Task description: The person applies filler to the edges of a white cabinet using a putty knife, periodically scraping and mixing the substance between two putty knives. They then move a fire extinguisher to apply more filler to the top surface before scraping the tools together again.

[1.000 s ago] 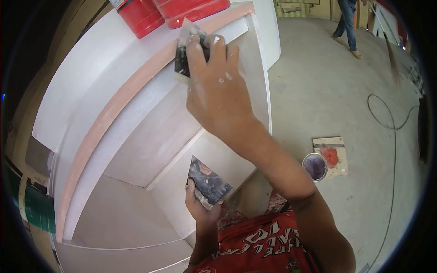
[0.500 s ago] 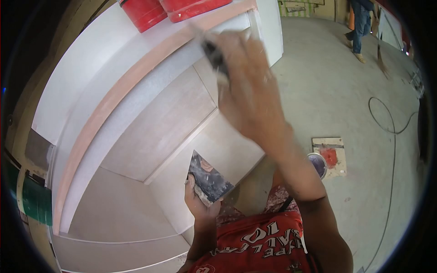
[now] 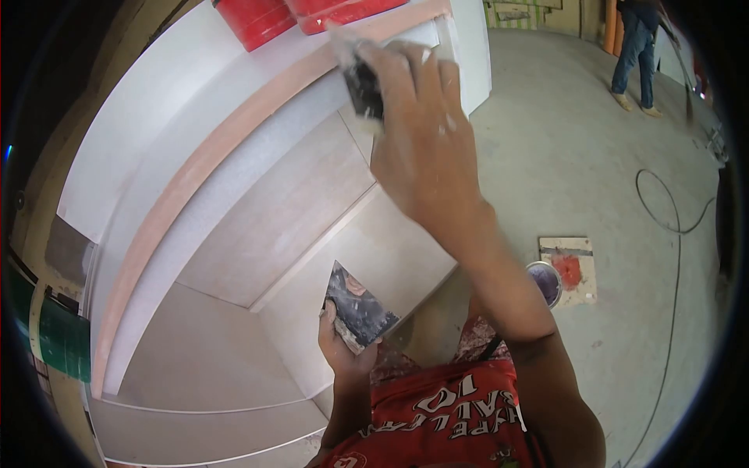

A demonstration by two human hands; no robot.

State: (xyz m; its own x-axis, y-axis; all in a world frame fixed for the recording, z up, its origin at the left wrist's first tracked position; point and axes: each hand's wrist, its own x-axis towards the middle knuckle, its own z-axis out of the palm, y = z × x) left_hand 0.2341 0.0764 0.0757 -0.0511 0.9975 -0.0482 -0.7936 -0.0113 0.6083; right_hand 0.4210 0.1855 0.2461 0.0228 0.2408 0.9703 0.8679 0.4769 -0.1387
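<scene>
My right hand (image 3: 429,125) is raised at the curved pinkish edge band (image 3: 199,156) of a white curved counter. Its fingers are closed round a dark, putty-smeared scraper (image 3: 361,92), whose whitish tip is at the band; whether it touches cannot be made out. Lower down, my left hand (image 3: 341,343) grips a dark putty knife (image 3: 355,306) with a broad blade. A dab of pinkish putty (image 3: 353,284) lies on that blade, near its upper corner. The knife's handle is mostly hidden by my fingers.
Two red buckets (image 3: 261,23) stand on the counter top. On the floor to my right are an open can (image 3: 546,282), a board with red paint (image 3: 581,269) and a looped cable (image 3: 677,265). Another person (image 3: 638,54) stands farther back, holding a broom.
My right hand and its scraper have shifted slightly along the band, with less blur now. My left hand stays about where it was. The person at the back has changed stance.
</scene>
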